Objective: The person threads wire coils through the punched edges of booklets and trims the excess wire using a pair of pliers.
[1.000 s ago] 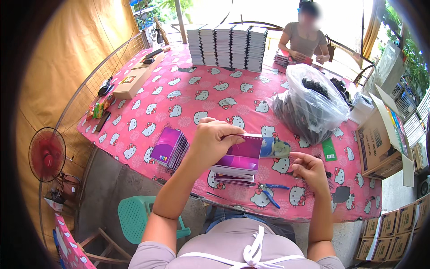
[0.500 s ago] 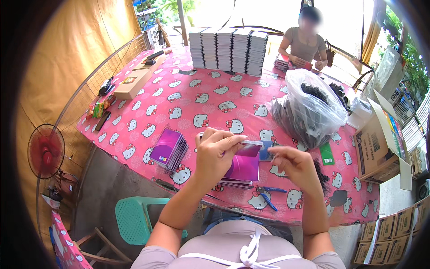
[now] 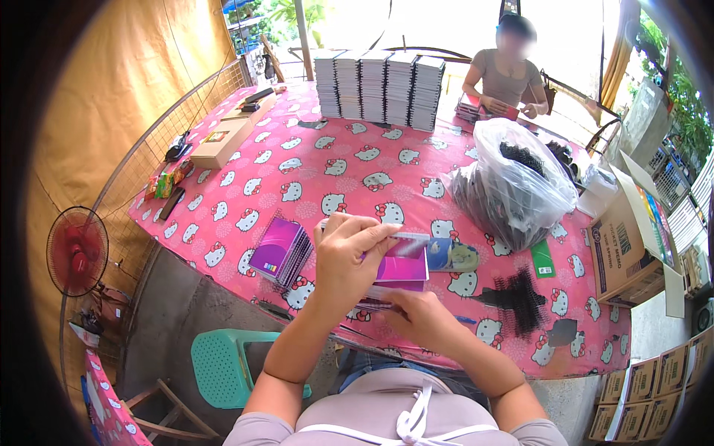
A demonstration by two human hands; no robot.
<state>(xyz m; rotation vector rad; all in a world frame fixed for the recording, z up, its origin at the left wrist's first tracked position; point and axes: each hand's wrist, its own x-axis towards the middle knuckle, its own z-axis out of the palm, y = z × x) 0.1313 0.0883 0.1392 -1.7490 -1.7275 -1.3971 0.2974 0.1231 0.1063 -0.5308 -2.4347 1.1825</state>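
At the pink-clothed table (image 3: 342, 175): bulging clear bag (image 3: 498, 197) towards the right, heap of black coils (image 3: 523, 301) nearer the person. Left hand (image 3: 351, 249) pinches the upper edge of a purple booklet (image 3: 402, 270), centred near the front edge. Right hand (image 3: 418, 316) sits at its lower edge, fingertips partly hidden; cannot tell whether they grip. Judgement: pinch firmly without creasing, support from below, line the edges up square before letting go.
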